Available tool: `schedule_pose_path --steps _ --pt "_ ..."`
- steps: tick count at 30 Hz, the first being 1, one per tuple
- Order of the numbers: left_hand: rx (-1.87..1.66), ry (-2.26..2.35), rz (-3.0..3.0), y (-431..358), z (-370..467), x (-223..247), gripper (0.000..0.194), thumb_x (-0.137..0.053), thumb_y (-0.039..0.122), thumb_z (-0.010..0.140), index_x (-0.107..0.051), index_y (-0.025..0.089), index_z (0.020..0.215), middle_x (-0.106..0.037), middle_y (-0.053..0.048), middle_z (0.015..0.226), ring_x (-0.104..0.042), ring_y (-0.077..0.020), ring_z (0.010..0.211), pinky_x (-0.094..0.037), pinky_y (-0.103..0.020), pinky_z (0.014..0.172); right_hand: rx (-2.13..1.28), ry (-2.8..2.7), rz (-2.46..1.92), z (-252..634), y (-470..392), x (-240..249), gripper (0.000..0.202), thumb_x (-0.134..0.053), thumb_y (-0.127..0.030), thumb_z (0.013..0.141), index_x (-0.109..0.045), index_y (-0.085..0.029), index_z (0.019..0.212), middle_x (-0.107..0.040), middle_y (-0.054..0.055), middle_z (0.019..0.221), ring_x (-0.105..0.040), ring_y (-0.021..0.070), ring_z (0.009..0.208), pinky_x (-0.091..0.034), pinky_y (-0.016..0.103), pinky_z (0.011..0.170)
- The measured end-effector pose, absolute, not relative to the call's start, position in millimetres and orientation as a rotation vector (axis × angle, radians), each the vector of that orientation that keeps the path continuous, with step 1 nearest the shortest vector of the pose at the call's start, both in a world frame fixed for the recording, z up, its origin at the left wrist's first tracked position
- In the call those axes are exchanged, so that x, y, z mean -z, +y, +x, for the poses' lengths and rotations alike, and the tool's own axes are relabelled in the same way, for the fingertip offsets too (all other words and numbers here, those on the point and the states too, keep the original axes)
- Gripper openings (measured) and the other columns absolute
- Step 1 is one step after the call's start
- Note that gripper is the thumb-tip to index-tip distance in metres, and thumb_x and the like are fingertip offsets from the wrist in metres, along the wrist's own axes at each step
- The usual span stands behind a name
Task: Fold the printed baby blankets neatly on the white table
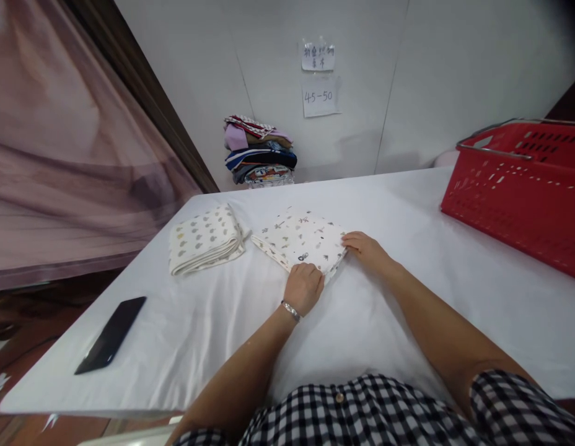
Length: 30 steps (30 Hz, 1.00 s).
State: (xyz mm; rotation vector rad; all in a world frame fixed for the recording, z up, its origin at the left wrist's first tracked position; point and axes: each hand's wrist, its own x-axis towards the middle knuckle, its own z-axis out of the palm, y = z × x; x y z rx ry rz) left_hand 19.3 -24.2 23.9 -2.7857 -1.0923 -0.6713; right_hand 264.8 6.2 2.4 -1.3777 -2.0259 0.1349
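A folded white cloth with small scattered prints (301,238) lies at the middle of the white-covered table. My left hand (305,286), with a bracelet at the wrist, is closed on the cloth's near corner, fingers curled over the edge. At the cloth's right corner, my right hand (364,248) has its fingers together, gripping the edge. Left of this cloth rests another folded white cloth with grey-green prints (204,238), its layers stacked in a thick pad.
A dark phone (111,334) lies on the table (189,347) at the left. The red basket (515,198) stands at the right. Behind the table's far edge is a pile of folded clothes (260,152). Paper signs (321,96) hang on the wall; a pink curtain (74,155) hangs left.
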Motion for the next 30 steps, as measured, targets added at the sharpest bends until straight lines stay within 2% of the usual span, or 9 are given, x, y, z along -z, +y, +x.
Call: schedule_pose_path --steps 3,9,14,19,25,30 --pt "0.643 -1.087 -2.785 -24.9 18.3 -18.3 0.023 -0.043 0.022 0.089 -0.057 0.018 0.072 -0.057 -0.007 0.076 -0.051 -0.0190 0.076 -0.036 -0.036 0.072 -0.161 -2.051 -1.385 268.0 4.8 -2.3 0.026 -0.046 -0.021 0.087 -0.069 -0.026 0.096 -0.065 0.003 0.110 -0.054 0.0206 0.110 -0.045 0.040 0.094" --pt "0.696 -1.118 -2.808 -25.3 15.0 -16.5 0.022 -0.058 0.040 0.082 -0.060 0.019 0.083 -0.059 -0.006 0.082 -0.052 -0.0205 0.080 -0.037 -0.036 0.073 -0.166 -2.106 -1.361 276.2 6.2 1.2 0.025 -0.048 -0.022 0.086 -0.069 -0.026 0.099 -0.064 0.002 0.114 -0.052 0.0202 0.113 -0.043 0.040 0.098" --pt "0.733 -1.248 -2.808 -24.8 15.4 -19.4 0.016 -0.054 0.033 0.085 -0.060 0.019 0.079 -0.060 -0.005 0.080 -0.053 -0.0192 0.079 -0.037 -0.035 0.072 -0.211 -2.109 -1.353 277.7 6.9 3.8 0.025 -0.048 -0.027 0.088 -0.067 -0.027 0.104 -0.062 0.003 0.117 -0.049 0.0213 0.117 -0.041 0.042 0.100" --pt "0.746 -1.337 -2.789 -22.7 16.0 -22.3 0.023 -0.046 0.027 0.088 -0.059 0.018 0.071 -0.059 -0.004 0.074 -0.053 -0.0176 0.074 -0.037 -0.033 0.069 -0.244 -2.003 -1.339 273.6 7.7 6.9 0.026 -0.044 -0.029 0.091 -0.068 -0.027 0.100 -0.063 0.002 0.114 -0.051 0.0198 0.115 -0.041 0.041 0.101" --pt "0.856 -1.440 -2.802 -21.5 13.2 -25.0 0.023 -0.042 0.024 0.089 -0.056 0.019 0.071 -0.059 -0.004 0.072 -0.054 -0.0173 0.072 -0.038 -0.032 0.068 -0.300 -1.999 -1.265 273.3 12.0 12.2 0.026 -0.043 -0.028 0.090 -0.066 -0.026 0.101 -0.063 0.003 0.113 -0.050 0.0190 0.116 -0.040 0.041 0.101" --pt "0.752 -1.314 -2.771 -23.0 14.0 -22.8 0.023 -0.043 0.025 0.090 -0.055 0.018 0.071 -0.058 -0.005 0.073 -0.053 -0.0187 0.075 -0.036 -0.033 0.070 -0.326 -2.077 -1.264 277.6 11.5 12.6 0.025 -0.049 -0.028 0.087 -0.066 -0.026 0.105 -0.061 0.003 0.119 -0.046 0.0203 0.121 -0.037 0.043 0.104"
